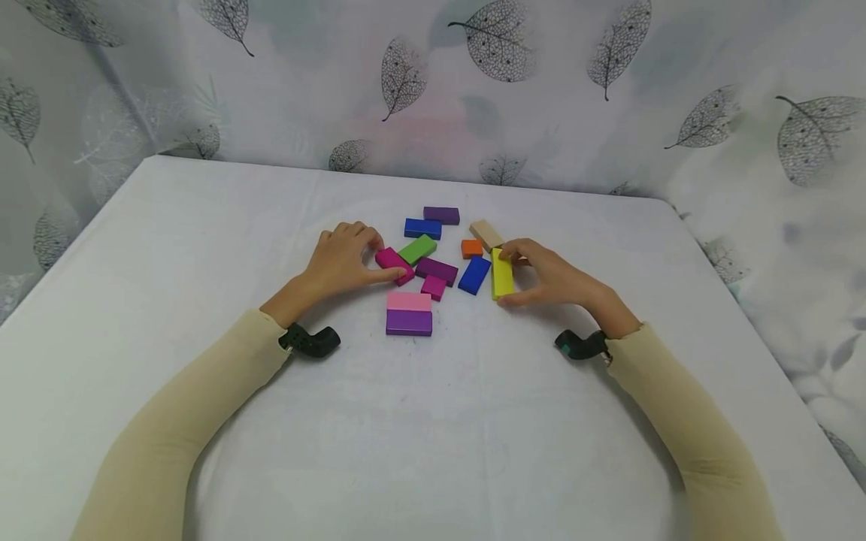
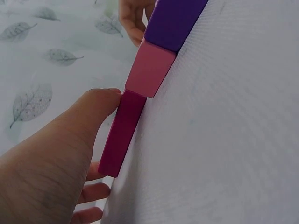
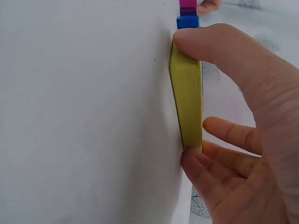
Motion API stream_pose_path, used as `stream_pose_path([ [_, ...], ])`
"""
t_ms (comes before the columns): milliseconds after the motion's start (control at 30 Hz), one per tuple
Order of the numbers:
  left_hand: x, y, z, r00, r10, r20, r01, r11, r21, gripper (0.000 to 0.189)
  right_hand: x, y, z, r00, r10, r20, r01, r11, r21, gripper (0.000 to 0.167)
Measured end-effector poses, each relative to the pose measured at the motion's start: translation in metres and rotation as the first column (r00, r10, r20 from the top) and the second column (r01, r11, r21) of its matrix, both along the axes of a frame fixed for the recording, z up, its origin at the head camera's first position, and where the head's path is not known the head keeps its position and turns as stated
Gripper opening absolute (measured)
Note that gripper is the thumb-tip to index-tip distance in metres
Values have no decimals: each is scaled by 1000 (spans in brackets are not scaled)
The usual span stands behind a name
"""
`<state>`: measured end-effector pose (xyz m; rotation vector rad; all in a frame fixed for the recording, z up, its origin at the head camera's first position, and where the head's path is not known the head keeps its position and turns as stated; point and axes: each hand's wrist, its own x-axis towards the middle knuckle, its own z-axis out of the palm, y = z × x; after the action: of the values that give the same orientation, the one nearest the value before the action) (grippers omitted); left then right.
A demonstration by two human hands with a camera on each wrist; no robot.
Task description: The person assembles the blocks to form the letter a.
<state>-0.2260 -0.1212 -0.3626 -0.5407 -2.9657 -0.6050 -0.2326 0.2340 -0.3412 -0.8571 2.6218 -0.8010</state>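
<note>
My left hand [image 1: 346,259] pinches a magenta block [image 1: 395,266] between thumb and fingers, with the block on the table. In the left wrist view the thumb lies at one end of that magenta block [image 2: 122,133] and fingertips show at the other. My right hand [image 1: 551,274] grips a long yellow block [image 1: 502,275] by its two ends. The right wrist view shows the thumb on the near end of the yellow block [image 3: 188,95] and fingers at its far end. Between the hands lie a green block [image 1: 417,249], a purple block [image 1: 436,271] and a blue block [image 1: 474,275].
Nearest me, a pink block [image 1: 409,301] touches a violet block [image 1: 409,323]. A small magenta block [image 1: 434,287], an orange block [image 1: 471,249] and a beige block [image 1: 485,234] lie around the middle. Farther back are another blue block [image 1: 422,228] and a dark purple block [image 1: 441,215].
</note>
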Motion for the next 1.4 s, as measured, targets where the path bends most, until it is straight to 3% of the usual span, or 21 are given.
stream_pose_path([
  [300,-2,0,-2,1000,3,-5,-3,1000,-3,60,-11,-3,-2,1000,21,-19,-22,999,-34,70],
  [900,-4,0,0,1000,5,-3,-5,1000,0,60,-34,-5,-7,997,-70,16,71,996,-58,66],
  [1200,-5,4,-1,1000,2,10,-2,1000,-13,59,-35,-7,-6,989,-148,23,149,988,-48,58],
  [1400,-1,2,0,1000,10,17,-10,1000,-24,60,-36,-10,-6,992,-128,-2,127,988,-83,55],
])
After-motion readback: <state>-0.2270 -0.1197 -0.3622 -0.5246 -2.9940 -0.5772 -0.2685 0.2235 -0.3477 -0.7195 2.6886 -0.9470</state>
